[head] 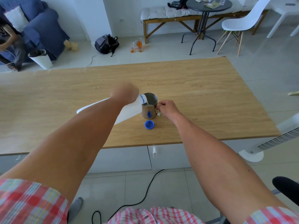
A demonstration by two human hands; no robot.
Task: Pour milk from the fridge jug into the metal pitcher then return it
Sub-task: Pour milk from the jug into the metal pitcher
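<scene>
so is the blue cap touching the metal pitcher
Apart. The head view shows the blue cap lying on the table in front of the metal pitcher, with a strip of bare wood between them.

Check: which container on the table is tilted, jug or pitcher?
The white milk jug, held by the left hand, mouth over the rim. The metal pitcher stands upright.

Head view, single wide-angle: looking forward and steeply down from standing height, taking in both forearms reaching out over the light oak-grain rectangular worktop (194, 88) at mid-distance, the grey tiled floor (169, 183) showing beneath and beyond.
</scene>
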